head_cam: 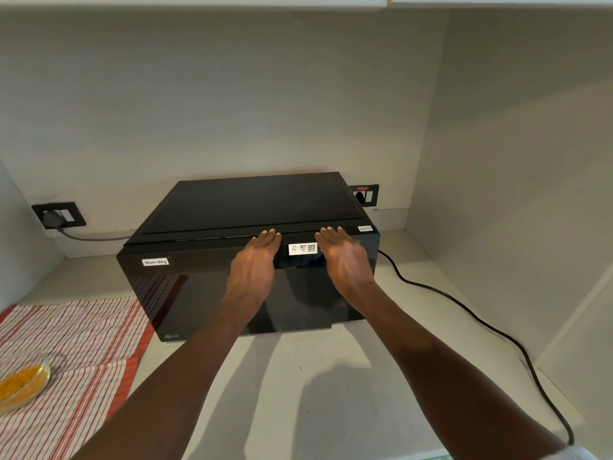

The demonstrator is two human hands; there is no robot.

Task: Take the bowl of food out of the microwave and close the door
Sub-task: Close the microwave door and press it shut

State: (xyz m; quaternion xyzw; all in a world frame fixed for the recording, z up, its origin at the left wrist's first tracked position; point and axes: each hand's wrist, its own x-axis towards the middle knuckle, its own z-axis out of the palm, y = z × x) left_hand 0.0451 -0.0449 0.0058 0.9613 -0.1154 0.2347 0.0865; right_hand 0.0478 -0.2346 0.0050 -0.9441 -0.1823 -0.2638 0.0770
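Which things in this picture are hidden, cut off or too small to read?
- Head view: microwave interior, hidden by its dark door.
- Bowl of food: cut off by the left edge.
- White sticker between left hand and right hand: print too small.

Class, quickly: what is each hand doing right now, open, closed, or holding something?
Left hand: open, flat on the microwave door front, holding nothing.
Right hand: open, flat on the door front, holding nothing.
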